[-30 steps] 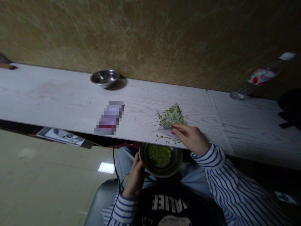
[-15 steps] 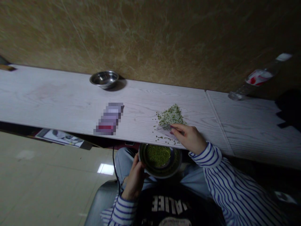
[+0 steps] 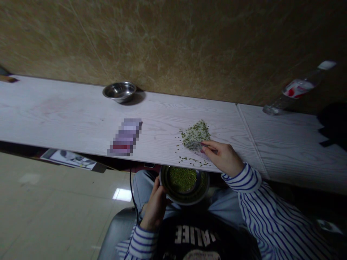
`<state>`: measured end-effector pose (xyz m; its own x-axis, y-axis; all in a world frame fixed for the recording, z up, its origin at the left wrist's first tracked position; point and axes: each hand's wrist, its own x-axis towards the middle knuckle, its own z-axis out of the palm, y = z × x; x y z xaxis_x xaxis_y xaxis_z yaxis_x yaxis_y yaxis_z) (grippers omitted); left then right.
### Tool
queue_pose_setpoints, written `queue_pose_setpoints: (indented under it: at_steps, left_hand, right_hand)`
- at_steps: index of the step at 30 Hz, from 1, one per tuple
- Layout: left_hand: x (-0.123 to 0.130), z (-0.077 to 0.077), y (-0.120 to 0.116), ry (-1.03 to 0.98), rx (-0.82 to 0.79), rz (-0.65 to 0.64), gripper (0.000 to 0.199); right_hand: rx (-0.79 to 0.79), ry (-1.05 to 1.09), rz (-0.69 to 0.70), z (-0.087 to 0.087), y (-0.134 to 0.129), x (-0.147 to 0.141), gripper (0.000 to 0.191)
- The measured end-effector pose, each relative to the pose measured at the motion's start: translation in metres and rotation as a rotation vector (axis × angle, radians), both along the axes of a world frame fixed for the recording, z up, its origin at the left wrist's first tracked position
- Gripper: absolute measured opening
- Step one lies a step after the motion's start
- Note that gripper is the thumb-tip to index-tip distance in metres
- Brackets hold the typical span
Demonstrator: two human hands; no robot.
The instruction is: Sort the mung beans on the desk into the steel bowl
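My left hand (image 3: 155,206) grips the left rim of a metal bowl (image 3: 204,186), which is over my lap just below the table edge. Green beans (image 3: 183,178) lie inside it. On the table, a pile of green beans mixed with white grains (image 3: 196,133) spreads out, with loose beans scattered in front of it. My right hand (image 3: 222,155) is at the near right side of the pile, its thumb and fingers pinched on a thin, see-through plastic piece (image 3: 193,145).
An empty metal bowl (image 3: 119,92) stands near the wall. A blurred-out purple packet or phone (image 3: 126,137) lies left of the pile. A plastic bottle (image 3: 294,89) is at the back right, beside a black object (image 3: 334,124). A cable (image 3: 132,189) hangs below the table edge.
My right hand has moved slightly to the right with the plastic piece in its fingers. The left hand and the held bowl have stayed in place.
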<state>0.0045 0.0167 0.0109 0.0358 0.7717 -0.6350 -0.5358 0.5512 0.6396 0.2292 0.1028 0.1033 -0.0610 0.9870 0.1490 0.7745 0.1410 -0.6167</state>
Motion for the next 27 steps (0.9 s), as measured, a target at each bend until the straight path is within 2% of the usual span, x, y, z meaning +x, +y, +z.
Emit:
queue_pose_setpoints:
  at_steps: [13,20,23,27]
  left_hand:
    - [-0.002,0.001,-0.001,0.015,0.004,-0.004,0.069]
    - [-0.006,-0.003,-0.001,0.024,-0.014,-0.033,0.071]
    - [-0.007,0.0,0.0,0.028,-0.003,-0.019,0.071]
    - [-0.011,0.006,-0.002,0.018,0.013,-0.014,0.069]
  right_hand:
    - [0.008,-0.056,0.026,0.002,0.005,-0.011,0.027]
    - [0.024,-0.048,-0.011,0.007,0.01,-0.017,0.027]
    - [0.049,-0.044,0.006,0.013,0.022,-0.027,0.024]
    - [0.018,0.12,0.031,0.019,0.063,-0.043,0.017]
